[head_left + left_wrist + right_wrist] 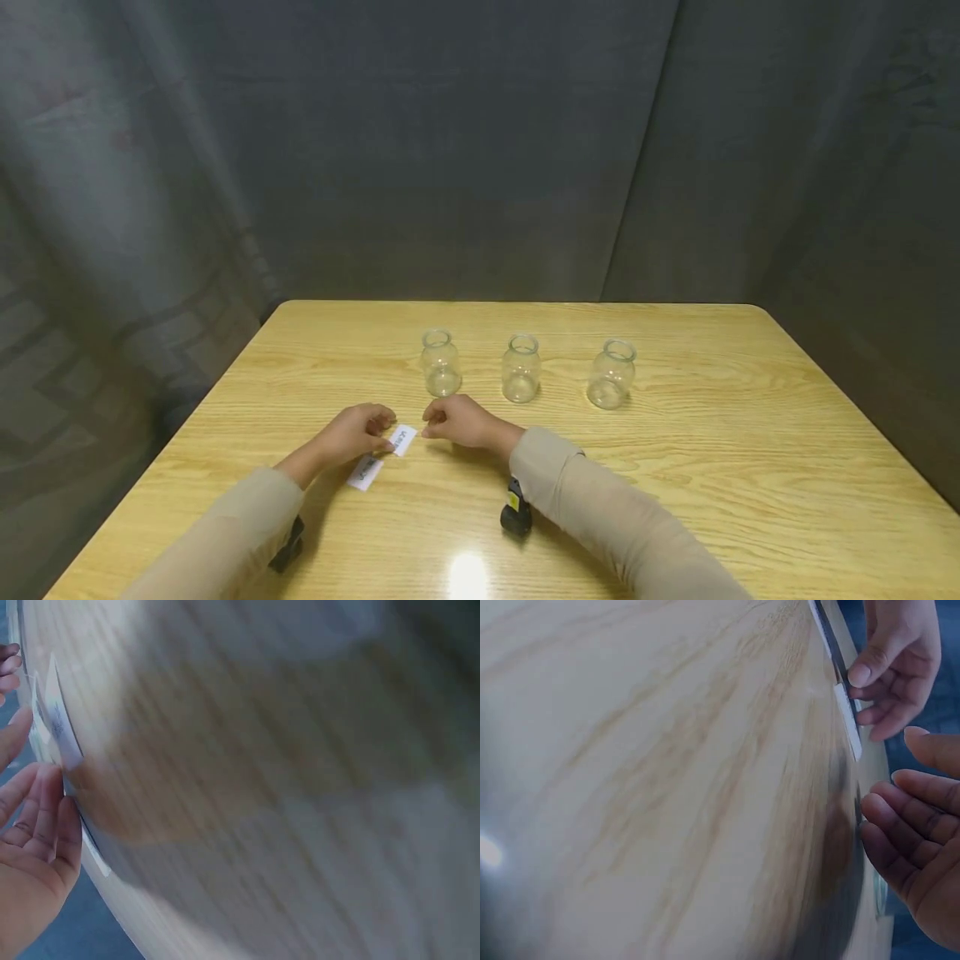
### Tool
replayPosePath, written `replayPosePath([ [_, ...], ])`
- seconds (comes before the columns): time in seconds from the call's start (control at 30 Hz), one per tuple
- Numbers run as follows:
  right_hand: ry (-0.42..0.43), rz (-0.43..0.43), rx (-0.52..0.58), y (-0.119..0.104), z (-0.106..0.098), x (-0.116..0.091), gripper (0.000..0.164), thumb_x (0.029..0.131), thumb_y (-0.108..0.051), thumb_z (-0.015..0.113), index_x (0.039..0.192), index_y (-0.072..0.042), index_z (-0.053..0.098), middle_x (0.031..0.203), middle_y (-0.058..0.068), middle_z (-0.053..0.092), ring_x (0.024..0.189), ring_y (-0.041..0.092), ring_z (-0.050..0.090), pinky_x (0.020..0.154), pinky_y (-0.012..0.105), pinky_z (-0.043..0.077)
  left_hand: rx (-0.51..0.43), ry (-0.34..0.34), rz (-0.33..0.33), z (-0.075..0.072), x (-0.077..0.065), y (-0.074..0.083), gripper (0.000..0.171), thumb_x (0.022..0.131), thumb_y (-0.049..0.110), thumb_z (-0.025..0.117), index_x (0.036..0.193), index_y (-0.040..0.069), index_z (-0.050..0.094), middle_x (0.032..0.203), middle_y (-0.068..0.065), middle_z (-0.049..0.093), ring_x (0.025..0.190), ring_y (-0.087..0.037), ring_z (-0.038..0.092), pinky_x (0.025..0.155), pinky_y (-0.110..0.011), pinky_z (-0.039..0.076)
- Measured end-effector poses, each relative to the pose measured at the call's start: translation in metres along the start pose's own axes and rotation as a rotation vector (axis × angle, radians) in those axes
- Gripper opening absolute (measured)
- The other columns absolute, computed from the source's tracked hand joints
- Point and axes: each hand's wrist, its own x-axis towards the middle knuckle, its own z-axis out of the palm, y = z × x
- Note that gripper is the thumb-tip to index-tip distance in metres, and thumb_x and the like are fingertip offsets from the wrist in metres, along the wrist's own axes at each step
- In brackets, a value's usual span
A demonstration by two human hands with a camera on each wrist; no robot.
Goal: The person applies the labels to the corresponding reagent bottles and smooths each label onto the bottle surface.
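As our left hand (352, 435), loosely bent with thumb and fingers apart, touches one card (404, 437) with its thumb, our right hand (465, 421), half-curled, holds nothing beside it; another card (364, 473) lies nearer us on the table (712, 467).

In your head view, the wooden surface (750, 475) is brightly lit, with white glare (468, 577) at the bottom edge and soft shadows beneath your sleeves (637, 517); the drapes (450, 167) behind are dim. Your wrist views are darker, bluish and blurry, bowing the surface's edge.
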Motion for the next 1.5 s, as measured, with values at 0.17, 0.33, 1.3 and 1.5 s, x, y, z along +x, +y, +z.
replayPosePath([
  [0.17,-0.008,-0.002,-0.04,-0.003,0.005,0.009,0.024,0.078,-0.015,0.063,0.096,0.001,0.06,0.081,0.0,0.061,0.072,0.007,0.054,0.065,0.017,0.044,-0.017,-0.03,0.007,-0.001,0.004,-0.004,0.044,0.068,0.016,0.07,0.105,-0.002,0.055,0.098,-0.006,0.055,0.089,-0.022,0.052,0.077,-0.039,0.044],
  [0.33,-0.03,0.022,-0.08,-0.008,0.007,0.016,0.021,0.078,-0.012,0.063,0.094,0.001,0.061,0.078,0.0,0.059,0.067,0.006,0.05,0.061,0.016,0.042,0.005,-0.036,0.024,0.0,0.007,-0.005,0.042,0.067,0.015,0.071,0.103,0.0,0.056,0.093,-0.004,0.053,0.085,-0.018,0.05,0.075,-0.035,0.044],
  [1.3,0.052,0.044,-0.037,-0.018,0.017,0.024,0.006,0.076,0.004,0.057,0.08,0.0,0.059,0.071,0.003,0.057,0.048,0.006,0.046,0.045,0.015,0.041,-0.003,-0.033,0.094,0.005,0.011,-0.001,0.029,0.072,0.007,0.067,0.098,0.0,0.056,0.086,-0.004,0.054,0.077,-0.017,0.051,0.066,-0.031,0.045],
  [1.5,0.089,0.044,-0.003,-0.014,0.019,0.024,0.01,0.075,0.006,0.054,0.075,-0.003,0.056,0.067,-0.001,0.052,0.047,0.006,0.043,0.042,0.016,0.038,-0.034,0.009,0.081,0.007,0.011,0.002,0.009,0.08,0.004,0.058,0.089,0.003,0.056,0.077,-0.001,0.055,0.071,-0.014,0.05,0.061,-0.027,0.044],
])
